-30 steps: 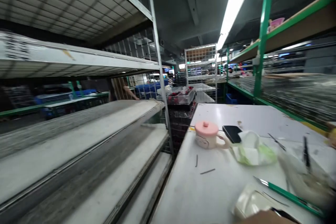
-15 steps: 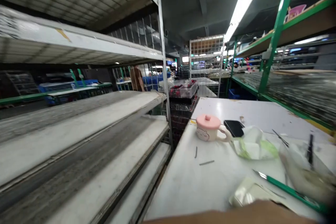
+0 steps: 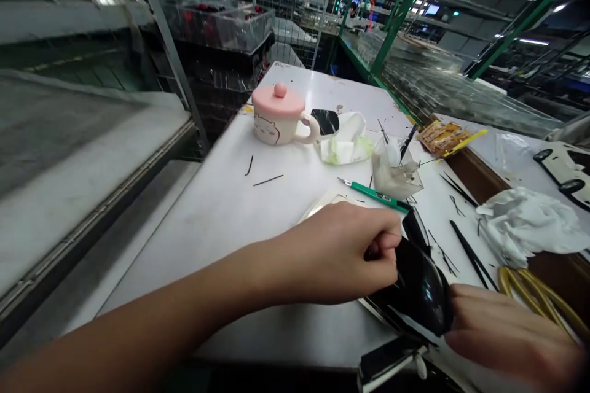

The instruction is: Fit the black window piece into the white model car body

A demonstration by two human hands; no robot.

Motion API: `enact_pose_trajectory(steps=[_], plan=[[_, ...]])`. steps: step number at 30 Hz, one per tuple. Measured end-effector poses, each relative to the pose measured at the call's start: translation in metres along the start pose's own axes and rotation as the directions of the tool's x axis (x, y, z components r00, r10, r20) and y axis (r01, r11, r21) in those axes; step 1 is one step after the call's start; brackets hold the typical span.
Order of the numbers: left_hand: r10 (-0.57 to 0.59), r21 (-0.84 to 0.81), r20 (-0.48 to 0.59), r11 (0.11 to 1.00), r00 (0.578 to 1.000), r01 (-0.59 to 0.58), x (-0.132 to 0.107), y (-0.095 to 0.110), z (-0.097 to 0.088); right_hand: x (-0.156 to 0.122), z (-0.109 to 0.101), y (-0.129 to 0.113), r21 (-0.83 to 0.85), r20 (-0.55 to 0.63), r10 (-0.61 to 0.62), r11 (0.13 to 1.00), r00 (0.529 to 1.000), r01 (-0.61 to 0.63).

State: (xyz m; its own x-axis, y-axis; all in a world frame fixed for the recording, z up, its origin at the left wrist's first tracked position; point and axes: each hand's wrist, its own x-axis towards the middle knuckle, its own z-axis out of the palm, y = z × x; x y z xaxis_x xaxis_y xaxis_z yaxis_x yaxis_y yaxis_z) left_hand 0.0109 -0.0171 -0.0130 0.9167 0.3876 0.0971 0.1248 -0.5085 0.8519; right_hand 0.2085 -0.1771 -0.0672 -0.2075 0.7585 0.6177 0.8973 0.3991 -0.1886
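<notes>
My left hand point(image 3: 341, 252) is closed, its fingers curled against the near edge of a model car point(image 3: 421, 285) with a glossy black top and pale trim. Whether anything small is pinched inside that fist is hidden. On the other side of the car, my right hand point(image 3: 511, 331) grips its body, slightly blurred. A small door-like panel point(image 3: 387, 362) sticks out from the car toward me. Just beyond my left hand lies a green craft knife point(image 3: 378, 196), its blade pointing left. Black tweezers point(image 3: 472, 255) rest right of the car.
A cream mug with a pink lid point(image 3: 279, 113) stands on the white table point(image 3: 184, 245). Around it are a black phone-like slab point(image 3: 325, 121), crumpled tissue point(image 3: 345, 141) and a small container point(image 3: 396, 172). A white cloth point(image 3: 534, 227), yellow tubing point(image 3: 539, 295) and another model car point(image 3: 569, 172) lie right. Racks point(image 3: 175, 61) line the left.
My view has swung down and to the right. Both hands and the model car now show; earlier only a blurred brown patch showed at the bottom edge.
</notes>
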Motion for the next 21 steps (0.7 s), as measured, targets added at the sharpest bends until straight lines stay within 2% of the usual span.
enact_pose_trajectory(steps=[2,5,10,17,21], plan=[[0.011,0.011,-0.003,1.0,1.0,-0.011,0.001,-0.004,0.001,-0.005,0.002,-0.002,0.082,0.04,0.004,0.997,0.999,-0.008],[0.047,0.043,-0.021,0.998,0.999,-0.046,0.002,-0.008,0.003,-0.018,0.006,-0.001,0.125,0.029,-0.025,0.992,0.999,0.022],[0.06,0.1,-0.038,0.993,0.997,-0.056,0.003,-0.008,0.005,-0.021,0.009,0.001,0.047,0.05,-0.09,0.995,0.995,0.088],[0.086,0.137,-0.053,0.988,0.995,-0.078,0.005,-0.007,0.006,-0.009,0.013,-0.01,0.008,0.026,-0.098,0.995,0.995,0.098],[0.088,0.145,-0.065,0.986,0.994,-0.078,0.004,-0.007,0.007,-0.01,0.01,-0.015,-0.05,0.06,-0.086,0.995,0.995,0.089]])
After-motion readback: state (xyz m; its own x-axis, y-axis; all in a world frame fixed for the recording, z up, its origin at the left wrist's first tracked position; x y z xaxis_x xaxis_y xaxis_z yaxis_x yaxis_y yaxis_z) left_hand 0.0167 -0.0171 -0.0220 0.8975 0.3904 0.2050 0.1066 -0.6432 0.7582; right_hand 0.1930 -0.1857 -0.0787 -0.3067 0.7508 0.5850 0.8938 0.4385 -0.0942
